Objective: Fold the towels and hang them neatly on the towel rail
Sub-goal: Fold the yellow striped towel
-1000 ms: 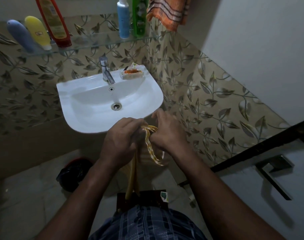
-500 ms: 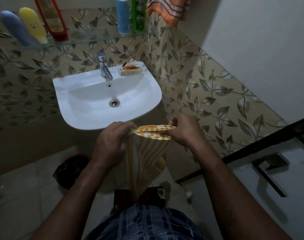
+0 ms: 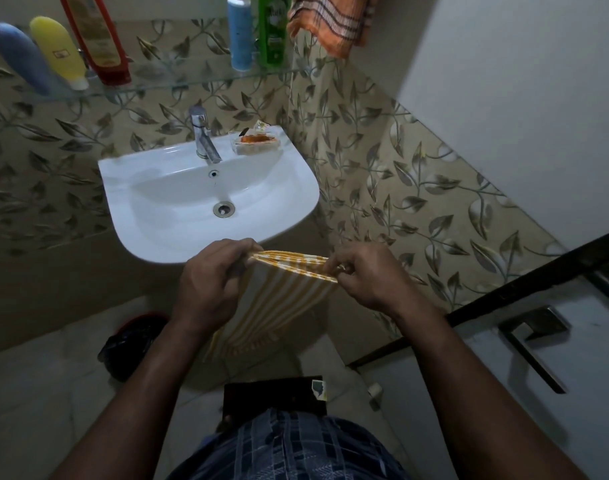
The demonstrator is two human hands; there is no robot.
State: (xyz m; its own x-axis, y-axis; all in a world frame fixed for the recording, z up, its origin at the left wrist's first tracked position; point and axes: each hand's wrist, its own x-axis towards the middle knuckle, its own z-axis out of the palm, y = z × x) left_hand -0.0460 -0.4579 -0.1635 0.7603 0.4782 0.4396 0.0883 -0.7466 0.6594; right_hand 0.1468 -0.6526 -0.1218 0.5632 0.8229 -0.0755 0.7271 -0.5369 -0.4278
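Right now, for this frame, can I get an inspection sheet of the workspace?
Surface: white sink with tap; soap dish on its rim.
Job's things: yellow striped towel folded, hanging from both hands; orange checked towel hangs top right; rail not visible.
Clutter: bottles on glass shelf.
Hands: left hand and right hand each pinch the towel's top edge.
Cables: nothing seen.
Surroundings: leaf-patterned tiles, door handle, dark bin on floor.

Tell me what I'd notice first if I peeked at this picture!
First, the two hands in the middle: the left hand and right hand pinch the top edge of a yellow-striped towel that hangs down between them. Just beyond them is a bright white sink, and an orange checked towel hangs at the very top.
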